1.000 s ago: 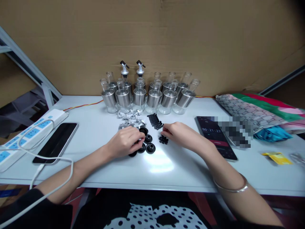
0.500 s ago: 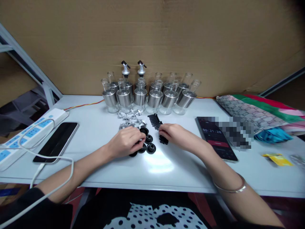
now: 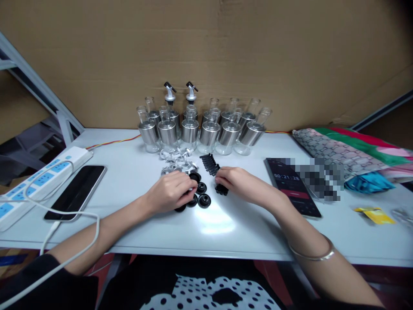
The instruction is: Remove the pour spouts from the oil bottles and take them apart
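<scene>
White table [image 3: 251, 237], left fingers [image 3: 186, 187] curled at discs [image 3: 204, 200], right fingers [image 3: 223, 174] pinched at black bits [image 3: 222, 190], contents unclear

Right hand [image 3: 237, 183] shifted left over black pieces [image 3: 221, 190]; phone timer [image 3: 286, 177] advanced.

Left arm [image 3: 112, 226] slants inward to the left hand [image 3: 169, 190], knuckles up, fingers curled, thumb beneath forefinger; right of that grip, apart from it, the right hand [image 3: 235, 183] droops, fingertips bunched, right arm [image 3: 292, 217] bare behind it
</scene>
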`<state>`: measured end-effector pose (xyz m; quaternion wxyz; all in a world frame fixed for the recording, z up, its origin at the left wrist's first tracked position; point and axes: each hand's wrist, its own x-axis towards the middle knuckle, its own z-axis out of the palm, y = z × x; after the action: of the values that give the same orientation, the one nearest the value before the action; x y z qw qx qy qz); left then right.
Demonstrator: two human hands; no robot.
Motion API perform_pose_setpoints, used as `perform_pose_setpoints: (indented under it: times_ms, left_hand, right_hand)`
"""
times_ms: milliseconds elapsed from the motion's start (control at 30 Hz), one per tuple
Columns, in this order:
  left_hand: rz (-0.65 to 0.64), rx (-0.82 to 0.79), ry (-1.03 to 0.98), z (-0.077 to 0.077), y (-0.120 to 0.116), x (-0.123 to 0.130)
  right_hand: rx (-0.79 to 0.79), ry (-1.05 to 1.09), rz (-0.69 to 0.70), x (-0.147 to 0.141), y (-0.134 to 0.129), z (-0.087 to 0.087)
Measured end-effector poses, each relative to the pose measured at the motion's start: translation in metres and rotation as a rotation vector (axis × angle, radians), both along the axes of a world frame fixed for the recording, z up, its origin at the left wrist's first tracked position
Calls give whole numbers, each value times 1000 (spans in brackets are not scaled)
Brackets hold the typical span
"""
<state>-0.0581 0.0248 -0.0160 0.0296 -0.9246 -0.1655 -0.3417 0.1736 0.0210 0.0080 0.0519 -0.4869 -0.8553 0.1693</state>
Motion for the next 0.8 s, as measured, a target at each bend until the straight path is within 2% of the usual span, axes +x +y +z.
perform_pose_setpoints:
  times_ms: [200,400,600,800]
  left_hand:
    - [2,2,-2,1,1,1]
    - [10,-4,10,0,0,0]
    - [6,1,9,0,1,0]
    - [7,-6,11,1,0,0]
  right_hand:
    - [-82,45,74,1,-1,-3]
    - [-51,104,33,7,1,-3]
    - [-80,100,121,0,-4,0]
    - [-51,97,60,4,-1,1]
